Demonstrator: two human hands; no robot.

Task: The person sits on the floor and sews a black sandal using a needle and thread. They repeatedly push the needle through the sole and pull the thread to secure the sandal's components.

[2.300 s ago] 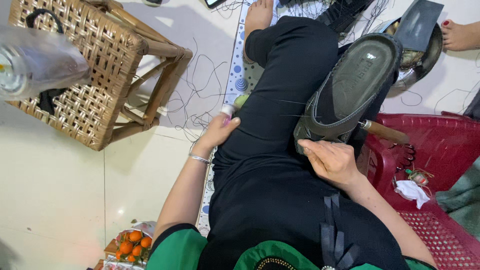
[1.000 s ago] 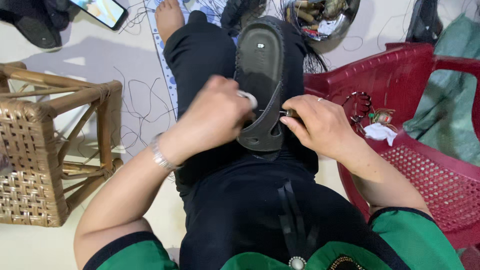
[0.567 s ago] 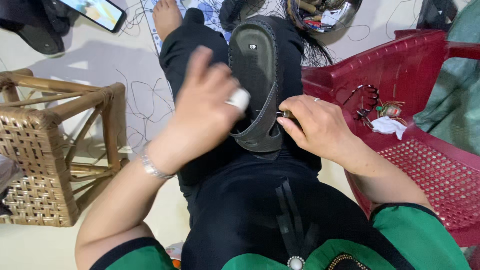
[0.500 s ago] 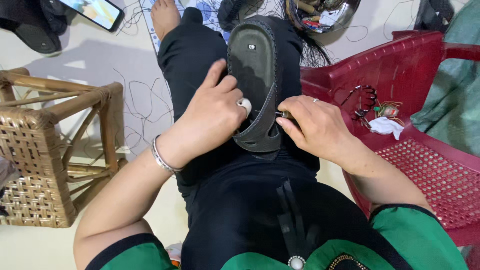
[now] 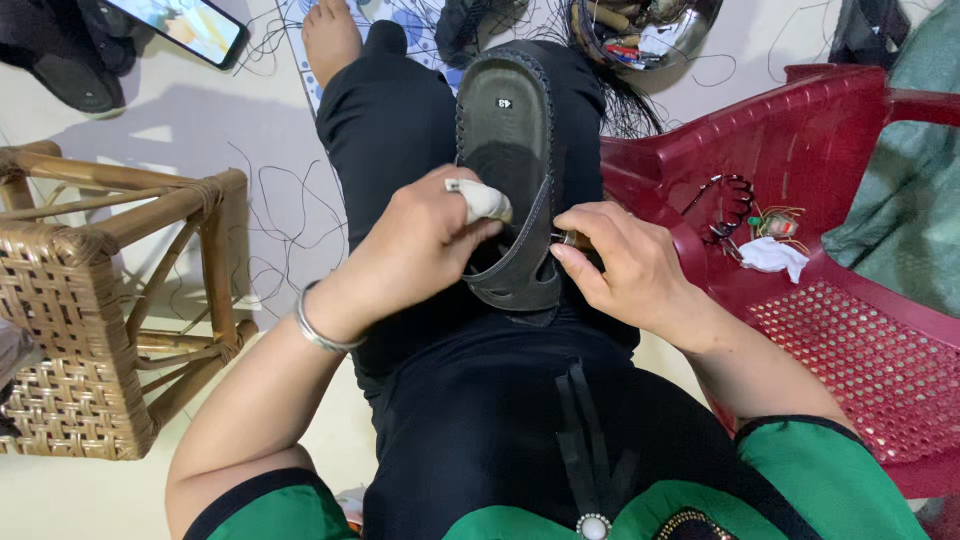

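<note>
Shoe sole [image 5: 510,170], dark grey w/ stitched rim, lies lengthwise on the person's lap, toe end toward 12 o'clock, heel end between both hands. Left hand [image 5: 415,250] curls round the sole's left edge at heel, fingers closed on it; one fingertip wears a white wrap [image 5: 485,200], and a silver bangle [image 5: 320,325] sits on the wrist. Right hand [image 5: 625,265] pinches a small tool w/ brownish handle [image 5: 575,240] against the sole's right edge; tool's tip is hidden, can't tell its kind. Hands close together, both clamped, sole between them.

Nearest the camera: green top w/ dark trim, black trousers running up toward 12.

At 9 o'clock a woven cane stool [image 5: 90,320] stands on the pale floor [image 5: 130,110], well apart from the left arm. At 3 o'clock a red plastic chair [image 5: 850,330] w/ perforated seat, just beside the right forearm; on its seat a white scrap [image 5: 775,255] and a small tangle of coloured bits [image 5: 760,215]. Green cloth [image 5: 910,190] drapes over the chair's far side.

Farther out: loose black threads [image 5: 270,215] strewn on floor at 10–11 o'clock, bare foot [image 5: 330,40] at 11, phone [image 5: 190,25] w/ lit screen and a dark sandal [image 5: 75,75] at far 10–11. At 1 o'clock a shiny metal bowl [image 5: 650,35] w/ mixed tools inside.
</note>
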